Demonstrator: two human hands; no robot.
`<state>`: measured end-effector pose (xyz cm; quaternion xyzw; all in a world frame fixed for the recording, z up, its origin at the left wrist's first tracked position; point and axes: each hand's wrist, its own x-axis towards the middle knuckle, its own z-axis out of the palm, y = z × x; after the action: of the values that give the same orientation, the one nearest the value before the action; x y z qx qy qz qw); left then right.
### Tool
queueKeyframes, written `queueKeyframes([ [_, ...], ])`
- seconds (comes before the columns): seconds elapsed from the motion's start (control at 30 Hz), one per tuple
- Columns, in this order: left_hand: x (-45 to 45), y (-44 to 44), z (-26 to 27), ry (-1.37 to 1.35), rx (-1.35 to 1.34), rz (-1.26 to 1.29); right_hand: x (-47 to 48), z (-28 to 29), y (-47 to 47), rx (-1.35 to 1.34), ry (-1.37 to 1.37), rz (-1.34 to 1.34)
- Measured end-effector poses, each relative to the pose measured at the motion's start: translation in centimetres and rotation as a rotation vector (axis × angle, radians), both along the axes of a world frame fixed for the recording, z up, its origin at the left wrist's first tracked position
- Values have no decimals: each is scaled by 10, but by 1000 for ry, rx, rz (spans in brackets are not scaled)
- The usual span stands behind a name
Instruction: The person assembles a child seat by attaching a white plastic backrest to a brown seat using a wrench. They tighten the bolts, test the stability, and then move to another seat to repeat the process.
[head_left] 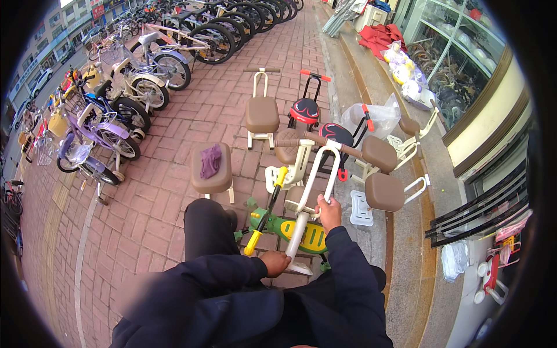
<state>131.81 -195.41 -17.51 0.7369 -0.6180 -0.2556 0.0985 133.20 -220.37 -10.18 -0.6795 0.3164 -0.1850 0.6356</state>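
Observation:
Before me is a child's bicycle seat with a cream metal frame (297, 232), a looped handlebar post and a brown grip bar (333, 144). My right hand (329, 213) is wrapped around the frame where the loop joins the lower tube. Lower down, my left hand (276, 263) grips that same tube near its bottom end. Its brown cushion (300, 198) shows partly behind the frame. Under the frame stands a green and yellow kick scooter (278, 225) with yellow handlebar grips (253, 242). A purple cloth (210, 161) lies on a brown padded stool-like seat (211, 185) at the left.
More brown child seats (262, 115) and black-and-red ones (304, 108) stand around on the brick paving (143, 200). Parked bicycles (98, 132) line the left. Stone steps (404, 261) run along the right, below a shop window (457, 48); clear plastic wrap (383, 115) lies near them.

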Motion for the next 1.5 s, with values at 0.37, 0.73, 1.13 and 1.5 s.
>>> queueKeyframes([
  [0.37,2,1,3,14,-140,-17,33,20,0,25,-21,80],
  [0.73,5,-9,-5,-47,-107,135,37,4,-19,-35,19,66],
  [1.13,5,-18,6,-10,-9,153,5,12,-15,-363,142,-59],
  [1.5,60,-45,112,215,-250,380,-59,98,42,-441,112,240],
])
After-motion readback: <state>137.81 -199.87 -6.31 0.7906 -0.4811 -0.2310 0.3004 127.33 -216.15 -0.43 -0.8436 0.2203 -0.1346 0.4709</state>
